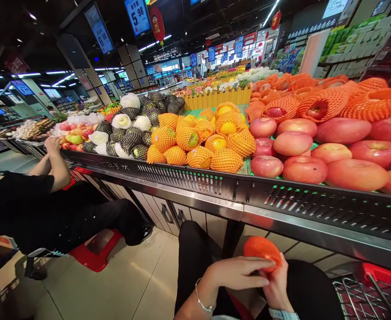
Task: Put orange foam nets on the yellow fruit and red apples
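Left hand (pixel 238 272): a thin bracelet at the wrist, fingers stretched to the right and laid flat over the near face of a fruit in an orange foam net (pixel 261 249). The hand is pressed against the fruit, not free of it.

Right hand (pixel 277 284): a pale watch band at the wrist, fingers curled up under and behind the same fruit, closed on it from below. The two hands meet at the fingertips, with the fruit clamped between them.

Position of the fruit: low in the view, over the person's lap, above both palms, with its top clear of the fingers. It is just below the front edge of the display counter (pixel 215 180) and well apart from the stock on it. The kind of fruit inside the net cannot be told.

On the counter, directly above the hands: bare red apples (pixel 292 143). Behind them are apples in orange nets (pixel 317 106). To the left are oranges in orange nets (pixel 195 144), then dark green fruit in black nets (pixel 132 138), with some pieces in white nets (pixel 129 101).

To the right of the hands: a wire shopping trolley (pixel 362 295) with a red rim.

Far left: a second person in black, seated on a red stool (pixel 95 254), with one hand (pixel 53 144) on the counter edge.

Overhead: a blue price sign (pixel 137 15).
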`<state>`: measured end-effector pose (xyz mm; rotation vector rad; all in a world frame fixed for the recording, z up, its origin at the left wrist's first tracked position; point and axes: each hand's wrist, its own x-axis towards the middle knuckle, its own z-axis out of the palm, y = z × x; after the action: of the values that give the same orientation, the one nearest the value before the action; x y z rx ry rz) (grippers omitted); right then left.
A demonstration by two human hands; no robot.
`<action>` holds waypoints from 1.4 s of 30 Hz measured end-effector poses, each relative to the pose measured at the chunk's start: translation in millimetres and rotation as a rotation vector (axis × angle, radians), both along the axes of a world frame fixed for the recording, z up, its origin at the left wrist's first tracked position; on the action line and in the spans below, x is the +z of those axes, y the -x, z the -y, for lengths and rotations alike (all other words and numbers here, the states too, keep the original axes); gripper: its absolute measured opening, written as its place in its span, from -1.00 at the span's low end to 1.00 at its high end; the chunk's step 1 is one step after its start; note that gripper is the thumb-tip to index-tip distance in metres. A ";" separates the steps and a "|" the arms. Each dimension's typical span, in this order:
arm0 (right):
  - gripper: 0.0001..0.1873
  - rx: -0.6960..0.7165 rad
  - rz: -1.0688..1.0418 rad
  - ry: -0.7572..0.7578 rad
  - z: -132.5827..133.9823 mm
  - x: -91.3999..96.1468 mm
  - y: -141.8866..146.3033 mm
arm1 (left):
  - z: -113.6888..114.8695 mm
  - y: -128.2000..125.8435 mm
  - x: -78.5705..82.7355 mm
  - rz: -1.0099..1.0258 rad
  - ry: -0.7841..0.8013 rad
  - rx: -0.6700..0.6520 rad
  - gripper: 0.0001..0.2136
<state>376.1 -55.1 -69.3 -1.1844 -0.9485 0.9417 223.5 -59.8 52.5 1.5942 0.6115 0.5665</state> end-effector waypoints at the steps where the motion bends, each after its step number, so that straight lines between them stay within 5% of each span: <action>1: -0.51 -0.043 -0.066 0.024 -0.2 -0.8 -1.0 | 2.2 2.3 7.5 0.072 0.017 0.032 -0.62; 3: -0.59 -0.136 -0.217 0.093 0.7 -1.1 -0.6 | 2.1 5.1 9.2 0.251 0.131 0.280 -0.62; 6: -0.73 -0.195 -0.255 0.129 6.0 1.0 4.8 | -4.5 4.8 -18.2 0.386 0.409 0.672 -0.55; 9: -0.68 -0.175 -0.141 0.088 12.7 4.8 12.5 | -7.9 1.4 -52.8 0.413 0.767 0.531 -0.43; 11: -0.63 -0.139 -0.067 0.055 14.4 7.9 16.4 | -6.3 -1.1 -63.4 0.466 0.847 0.398 -0.38; 17: -0.62 -0.068 -0.133 0.041 7.2 16.4 17.4 | -4.7 -1.4 -52.7 0.465 0.865 0.391 -0.40; 21: -0.67 0.103 -0.085 -0.031 7.2 28.2 16.6 | -4.0 4.2 -61.1 0.437 0.941 0.426 -0.46; 25: -0.71 0.141 -0.031 -0.065 8.8 44.3 20.8 | 1.5 7.5 -65.2 0.478 0.921 0.525 -0.56; 29: -0.63 0.129 0.141 -0.089 10.7 52.9 25.2 | 2.4 8.2 -52.7 0.538 0.767 0.698 -0.48; 34: -0.14 0.355 0.354 -0.076 12.0 49.8 33.0 | -0.6 16.6 -36.0 0.438 0.481 0.770 -0.56; 42: -0.14 0.214 0.011 -0.037 12.8 30.3 40.2 | -3.5 17.1 -43.8 0.398 0.364 0.852 -0.58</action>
<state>335.8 -67.8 -39.0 -1.0720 -1.1131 1.0829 206.3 -56.4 8.6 0.7915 1.0151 1.2794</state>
